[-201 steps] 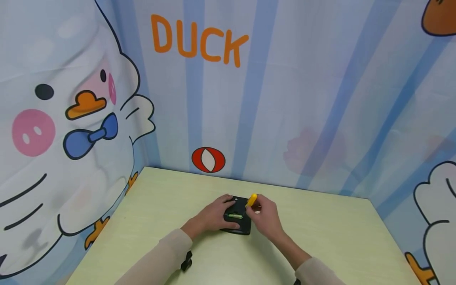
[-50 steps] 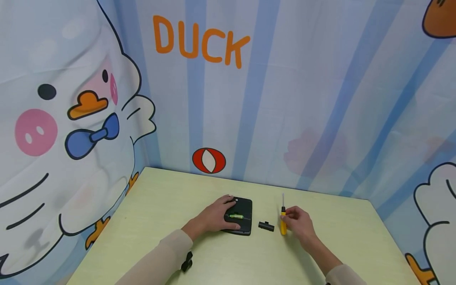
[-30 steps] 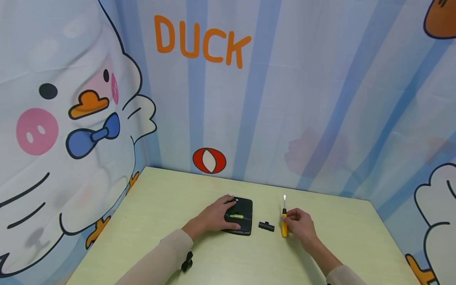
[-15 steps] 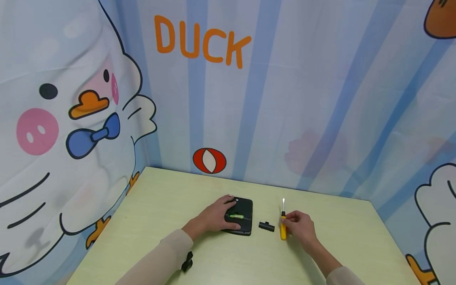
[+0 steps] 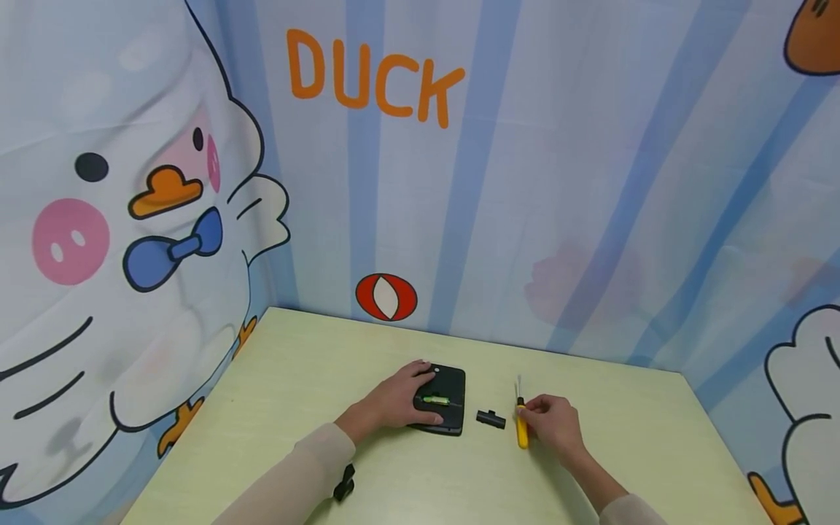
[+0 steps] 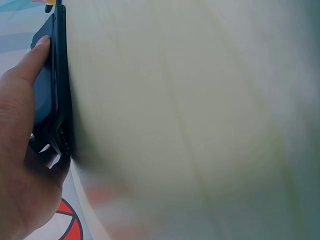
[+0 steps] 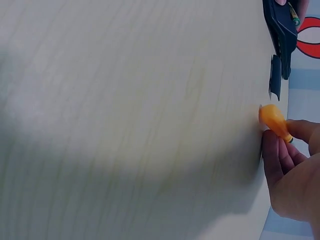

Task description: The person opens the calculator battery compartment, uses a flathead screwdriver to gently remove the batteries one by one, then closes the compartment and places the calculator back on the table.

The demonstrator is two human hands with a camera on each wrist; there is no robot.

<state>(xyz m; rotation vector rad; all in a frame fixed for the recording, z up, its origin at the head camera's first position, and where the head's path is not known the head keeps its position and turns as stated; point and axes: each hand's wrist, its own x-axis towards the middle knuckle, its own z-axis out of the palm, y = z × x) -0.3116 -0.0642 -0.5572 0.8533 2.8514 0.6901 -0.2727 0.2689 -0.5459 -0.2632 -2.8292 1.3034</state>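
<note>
Flat on the table lies a black device (image 5: pixel 453 378) with a green battery (image 5: pixel 436 400) in its uncovered slot. My left hand (image 5: pixel 394 397) grips its left part, thumb along the top face and fingers round the far edge. A small black battery cover (image 5: pixel 491 418) rests just to the device's right. Further right, my right hand (image 5: pixel 553 423) pinches a screwdriver (image 5: pixel 522 430) by its yellow handle, shaft pointing away from me. The handle is at or very near the tabletop. In the right wrist view the handle (image 7: pixel 272 118) sits between thumb and fingers; the shaft is hardly visible.
The pale yellow table (image 5: pixel 328 350) ends at the back against a blue-striped cloth (image 5: pixel 551 182) printed with ducks. A dark strap piece (image 5: pixel 344 483) hangs at the left sleeve (image 5: pixel 295 467).
The screwdriver has gone from over the device to the right, lately sinking slightly toward me. The battery cover now lies on the table, first seen there 1.7 s ago. The left hand stays put.
</note>
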